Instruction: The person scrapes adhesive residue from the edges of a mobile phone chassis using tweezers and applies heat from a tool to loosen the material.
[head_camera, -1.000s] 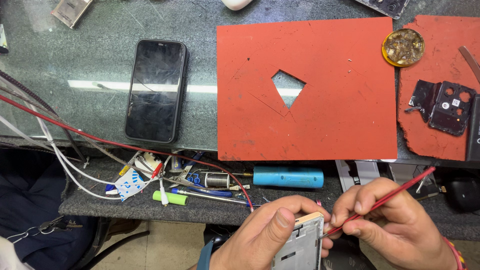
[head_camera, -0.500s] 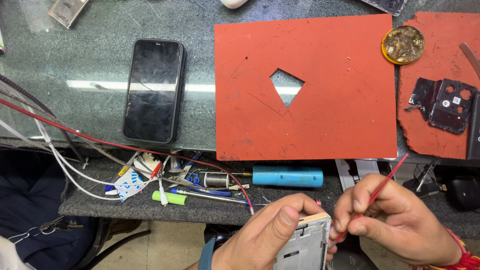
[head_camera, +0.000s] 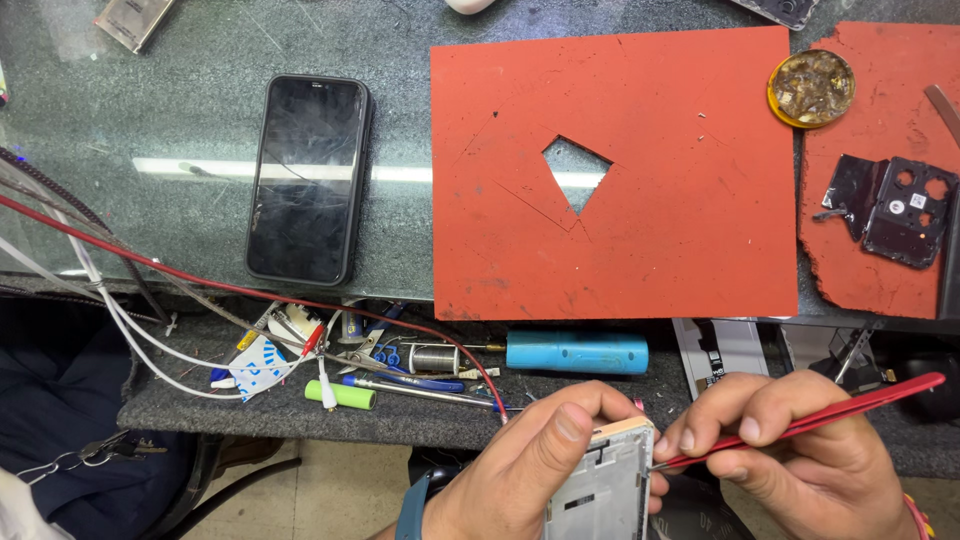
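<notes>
a phone frame (head_camera: 598, 487), silver with a pale top edge, is held at the bottom edge of the view, below the front lip of the workbench (head_camera: 150, 120). the left hand (head_camera: 520, 475) is wrapped around its left side, with the fingers closed on it and the thumb laid across the upper corner. red tweezers (head_camera: 800, 425) are gripped in the right hand (head_camera: 800, 455), the thumb and forefinger pinched together on the shaft. the tweezer tip is placed against the right edge of the frame, near its top; the free end is angled up and to the right.

on the bench, a large red mat (head_camera: 680, 200) with a cut-out hole near its middle is laid flat. a black phone (head_camera: 308, 180) is placed screen up, well apart to the left of the mat. a second, ragged red mat (head_camera: 860, 120) is seen at the right edge, carrying a dark camera-cover part (head_camera: 895, 208) and a round yellow tin (head_camera: 812, 87). along the lower shelf, a blue cylinder (head_camera: 577, 352) is laid just beside a solder spool (head_camera: 433, 357), a green tube (head_camera: 341, 394) and a tangle of red and white wires (head_camera: 120, 300).
</notes>
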